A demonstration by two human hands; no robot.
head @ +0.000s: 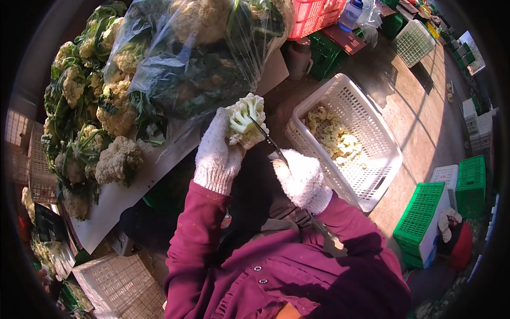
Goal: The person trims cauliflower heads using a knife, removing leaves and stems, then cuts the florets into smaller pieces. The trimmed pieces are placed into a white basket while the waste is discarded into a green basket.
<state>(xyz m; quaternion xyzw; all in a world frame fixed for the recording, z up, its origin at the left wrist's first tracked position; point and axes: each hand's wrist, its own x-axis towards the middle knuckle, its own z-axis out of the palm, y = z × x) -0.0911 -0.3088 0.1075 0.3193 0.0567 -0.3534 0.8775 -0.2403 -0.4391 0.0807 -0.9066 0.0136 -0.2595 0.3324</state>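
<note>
My left hand (217, 153), in a white knitted glove, grips a pale cauliflower piece (247, 119) with its branching stems facing up. A dark, slim knife (266, 135) is in my right hand (299, 177), which wears a similar glove. Its blade lies against the stems of the piece; how deep it goes I cannot tell. Beside my right hand, a white perforated plastic crate (354, 179) holds loose cauliflower florets (336, 137) at its far end. Left of my left hand, whole cauliflowers (119, 159) with green leaves are heaped on a pale board (115, 207).
A clear plastic bag (191, 67) covers cauliflowers at the top. Behind it stand a red crate (314, 16) and a jug (299, 60). Green crates (420, 211) are at the right, near another person (446, 255). Another white crate (119, 283) sits at lower left.
</note>
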